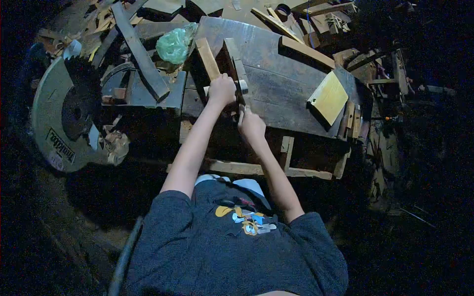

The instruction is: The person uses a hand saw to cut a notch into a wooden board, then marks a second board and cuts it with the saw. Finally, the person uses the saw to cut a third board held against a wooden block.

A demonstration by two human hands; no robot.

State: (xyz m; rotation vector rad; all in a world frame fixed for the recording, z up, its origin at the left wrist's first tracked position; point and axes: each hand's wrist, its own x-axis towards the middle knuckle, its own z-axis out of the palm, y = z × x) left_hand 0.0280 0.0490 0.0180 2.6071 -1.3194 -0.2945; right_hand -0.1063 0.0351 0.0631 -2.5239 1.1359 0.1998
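Note:
My left hand (pixel 222 91) is closed around a short pale round bar (pixel 243 87) lying crosswise, its ends showing on both sides of the fist. Beyond the knuckles, a light wooden strip (pixel 208 58) runs away over the bench; whether it joins the bar is hidden. Closer to me, my right hand (pixel 253 127) is closed at the near end of a long narrow wooden piece (pixel 237 64), with the thumb pointing forward along it. A dark gap lies between this piece and the light strip. Both hands are over the near left part of the dark wooden workbench (pixel 276 74).
At left stands a Makita circular saw (pixel 54 113) with an exposed toothed blade (pixel 79 106). A green plastic bag (pixel 174 45) and a grey board (pixel 140 54) lie near it. Rightward are a yellowish block (pixel 330 98), a wooden strip (pixel 308 52) and several tool handles (pixel 353 118).

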